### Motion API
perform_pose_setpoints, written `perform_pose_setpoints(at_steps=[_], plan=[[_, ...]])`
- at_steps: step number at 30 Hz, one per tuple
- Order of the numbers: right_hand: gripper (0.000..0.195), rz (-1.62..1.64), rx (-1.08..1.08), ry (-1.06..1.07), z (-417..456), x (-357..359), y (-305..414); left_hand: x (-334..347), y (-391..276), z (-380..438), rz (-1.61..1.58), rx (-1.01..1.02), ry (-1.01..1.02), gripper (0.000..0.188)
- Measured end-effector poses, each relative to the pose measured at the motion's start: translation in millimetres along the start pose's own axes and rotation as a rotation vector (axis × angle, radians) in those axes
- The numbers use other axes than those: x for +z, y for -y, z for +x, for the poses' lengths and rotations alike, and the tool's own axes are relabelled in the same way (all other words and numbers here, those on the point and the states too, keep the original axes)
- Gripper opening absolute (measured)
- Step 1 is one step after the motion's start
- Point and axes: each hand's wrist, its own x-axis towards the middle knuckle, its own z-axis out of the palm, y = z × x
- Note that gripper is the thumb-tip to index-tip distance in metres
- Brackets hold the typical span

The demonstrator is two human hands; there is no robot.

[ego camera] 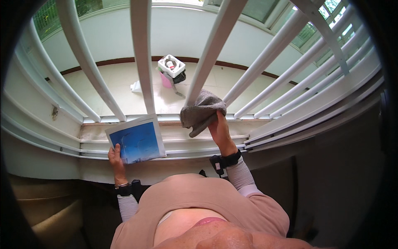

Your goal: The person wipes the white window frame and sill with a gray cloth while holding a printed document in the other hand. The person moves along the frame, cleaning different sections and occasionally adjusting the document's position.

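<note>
My left hand (116,158) grips the lower left edge of a flat picture sheet (136,141) with a white border; its blue sky shows curved street lamps. The sheet is tilted in front of the window sill (174,132). A grey-brown cloth (203,113), folded and bunched, is in my right hand (220,132). That cloth lies against the lower end of a white bar (214,43) of the window guard, and part of it reaches between the bars. My right fingers are partly hidden behind the cloth.
White bars rise from the sill's bottom rail (169,117). Beyond them, on a tiled floor (102,90), a pink bucket (167,80) carries a white foam box (171,66) with items inside. A white bottle-like object (135,87) lies beside it. Sliding tracks (199,152) run along the sill.
</note>
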Motion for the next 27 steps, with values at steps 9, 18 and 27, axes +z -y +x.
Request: perform_pose_setpoints(at_steps=[9,18,27], plan=[[0.06,0.14,-0.302,0.007,-40.1,-3.0,81.0,-9.3,10.7,2.7,-0.014,-0.016,0.024,0.026],[0.064,0.068,-0.445,-0.19,-63.7,-4.5,117.5,-7.5,11.9,3.6,-0.035,0.002,0.007,0.024],[0.041,-0.219,-0.922,-0.427,10.0,68.4,192.8,-5.0,5.2,0.7,-0.014,-0.002,0.034,0.024]])
